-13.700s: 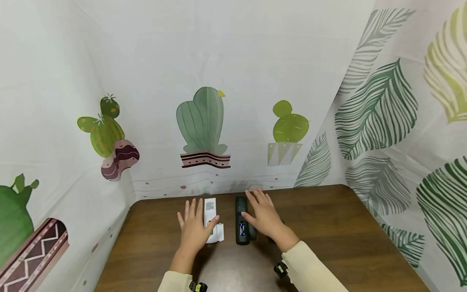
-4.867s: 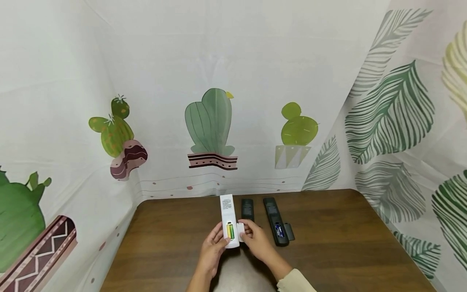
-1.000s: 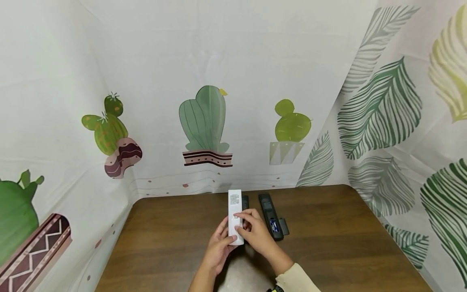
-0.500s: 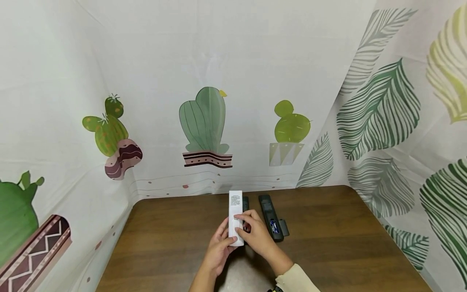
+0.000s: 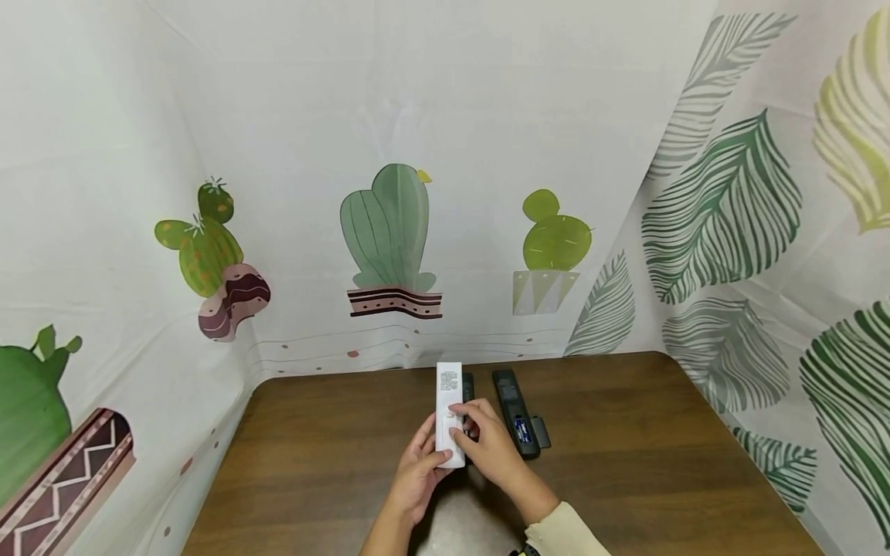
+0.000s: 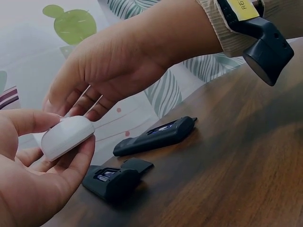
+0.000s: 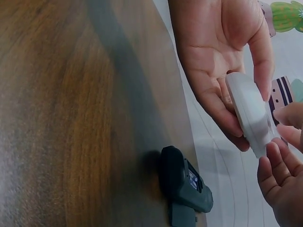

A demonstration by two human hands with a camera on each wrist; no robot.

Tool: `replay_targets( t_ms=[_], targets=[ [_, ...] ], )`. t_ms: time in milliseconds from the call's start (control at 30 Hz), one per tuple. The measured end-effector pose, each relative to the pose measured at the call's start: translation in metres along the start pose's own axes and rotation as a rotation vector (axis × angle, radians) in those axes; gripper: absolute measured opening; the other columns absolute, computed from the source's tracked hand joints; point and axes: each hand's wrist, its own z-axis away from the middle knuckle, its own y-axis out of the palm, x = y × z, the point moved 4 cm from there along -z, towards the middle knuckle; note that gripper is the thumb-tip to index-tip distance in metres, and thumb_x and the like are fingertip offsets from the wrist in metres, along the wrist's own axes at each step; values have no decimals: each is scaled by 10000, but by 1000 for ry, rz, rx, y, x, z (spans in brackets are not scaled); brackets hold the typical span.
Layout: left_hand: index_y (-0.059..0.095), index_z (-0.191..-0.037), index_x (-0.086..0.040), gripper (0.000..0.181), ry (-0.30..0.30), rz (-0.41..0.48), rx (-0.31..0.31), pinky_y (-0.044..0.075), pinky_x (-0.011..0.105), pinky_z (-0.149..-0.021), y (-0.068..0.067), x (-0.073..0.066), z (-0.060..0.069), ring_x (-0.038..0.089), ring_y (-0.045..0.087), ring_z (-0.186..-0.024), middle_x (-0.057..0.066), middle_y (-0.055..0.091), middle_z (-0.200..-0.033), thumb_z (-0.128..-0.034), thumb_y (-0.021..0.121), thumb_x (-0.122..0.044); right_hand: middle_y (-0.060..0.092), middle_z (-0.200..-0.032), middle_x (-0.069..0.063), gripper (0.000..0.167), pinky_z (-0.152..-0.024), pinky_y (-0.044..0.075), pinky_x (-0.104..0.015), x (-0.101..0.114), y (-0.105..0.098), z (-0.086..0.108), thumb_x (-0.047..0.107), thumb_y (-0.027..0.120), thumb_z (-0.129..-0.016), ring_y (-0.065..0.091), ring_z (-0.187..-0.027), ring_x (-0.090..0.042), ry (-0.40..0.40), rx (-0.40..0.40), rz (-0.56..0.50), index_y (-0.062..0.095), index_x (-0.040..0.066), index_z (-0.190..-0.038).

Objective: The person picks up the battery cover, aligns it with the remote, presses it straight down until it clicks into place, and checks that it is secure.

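Observation:
My left hand (image 5: 415, 479) grips the lower end of a white remote control (image 5: 449, 380), held above the table with its labelled back up. The left thumb lies across the remote's near end. Over its battery compartment sits the white battery cover (image 5: 449, 422), which my right hand (image 5: 495, 452) pinches between thumb and forefinger. No batteries show in the white remote. In the left wrist view, the white remote (image 6: 68, 135) is seen end-on in the left hand (image 6: 40, 187), with the right hand (image 6: 111, 61) reaching over it.
A black remote (image 5: 512, 401) lies on the wooden table (image 5: 626, 432), blue batteries showing, its cover (image 5: 541, 432) beside it. Another black remote (image 5: 469, 383) is partly hidden behind the white one; the left wrist view shows that remote (image 6: 113, 182) with its compartment open.
Earlier both hands were spread over the remotes; later the right held the cover beside exposed yellow-green batteries. Now the cover lies over them. In the last second, the right fingers shift only slightly.

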Motion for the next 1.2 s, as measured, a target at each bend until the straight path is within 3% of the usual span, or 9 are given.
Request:
replay_targets(
  t_ms=[333,700,933,1200],
  targets=[
    [178,-1618,-91,791,-15,1,-25,538,320,-919,1,-1,-2,128,646,-1086,-8,602,-1347,-932,551,36,586,-1122,-69,317,-794,528,-238,-5,-2,-1,50,676,-934,581,-943,-161,-5,-86,-49,655,81,-1248],
    [181,-1619,-102,786,-20,-6,-19,528,337,-927,4,-3,0,136,635,-1085,3,587,-1369,-932,536,35,553,-1294,-162,448,-911,545,-364,-13,2,-3,111,663,-958,591,-1123,-271,83,-93,-112,548,61,-1389],
    [165,-1619,-86,779,-17,-4,-16,529,323,-909,5,-4,2,127,628,-1085,13,567,-1399,-941,525,44,543,-1357,-142,503,-905,550,-318,-16,6,-1,137,666,-964,602,-1157,-265,104,-88,-136,516,83,-1441],
    [174,-1618,-91,780,-19,-9,-12,529,329,-910,5,-2,3,136,636,-1082,-4,583,-1375,-935,523,50,574,-1318,-182,615,-790,540,-224,-18,9,-2,170,640,-986,630,-998,-190,192,-46,-239,389,45,-1533]
  ],
)
